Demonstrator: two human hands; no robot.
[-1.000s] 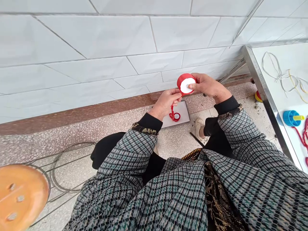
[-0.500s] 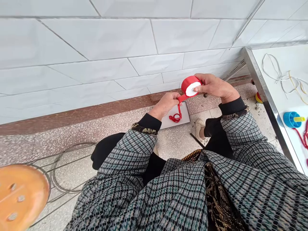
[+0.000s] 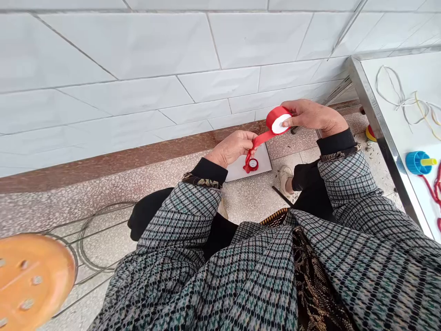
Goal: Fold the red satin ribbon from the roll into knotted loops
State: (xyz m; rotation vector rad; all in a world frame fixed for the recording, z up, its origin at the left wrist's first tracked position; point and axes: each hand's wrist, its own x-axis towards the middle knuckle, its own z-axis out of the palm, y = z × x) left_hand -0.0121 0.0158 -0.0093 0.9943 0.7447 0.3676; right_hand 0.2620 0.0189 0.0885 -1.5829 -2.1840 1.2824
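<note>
My right hand [image 3: 310, 117] grips a roll of red ribbon [image 3: 276, 120] with a white side, thumb on the white face and fingers behind. A flat length of ribbon runs from the roll down to my left hand [image 3: 236, 146], whose thumb and fingers pinch it. Below the left hand, more red ribbon hangs bunched. A small round disc with a red edge [image 3: 253, 164] shows beside that bunch, over a white board [image 3: 236, 172]; whether it lies on the board or hangs, I cannot tell.
At right stands a metal-edged white table [image 3: 382, 119] with loose pale cords [image 3: 401, 105], a blue plastic spool [image 3: 415, 163] and red cord [image 3: 429, 186]. An orange round stool seat [image 3: 37, 276] is at lower left. A white tiled wall [image 3: 165, 46] rises ahead.
My right hand and the roll have shifted slightly right, and my left hand slightly left. The ribbon stretch between them is longer. The hanging red loops have bunched closer together.
</note>
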